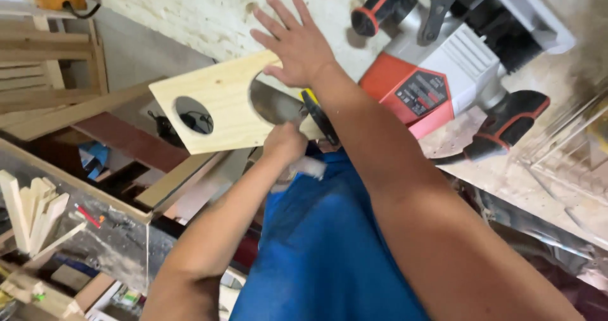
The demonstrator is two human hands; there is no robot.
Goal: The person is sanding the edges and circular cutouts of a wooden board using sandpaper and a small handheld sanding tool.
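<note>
Across a pale, dust-covered surface (209, 17) in a wood workshop, seen from above, a big red and grey power tool (443, 68) with black handles lies on its side at the upper right. Left of it a light wooden board (221, 109) with two round holes sticks out past the surface edge; the left hole is open, the right one partly covered. The right hand (297, 45) lies flat on the board's upper right corner, fingers spread and released, pinning it down. The left hand (285, 142) is clenched just under the board's lower edge, beside the right hole, around something small and pale; what it grips cannot be made out. A dark curved part shows through that hole. To work the hole's rim well, the flat hand should press firmly so the overhanging board does not tip or chatter, and its fingers should stay back from the opening. The power tool crowds the right arm. Lower left, short wood offcuts (35, 210) stand bundled, and long planks (76, 109) lean below. A blue garment (323, 251) fills the lower middle.
</note>
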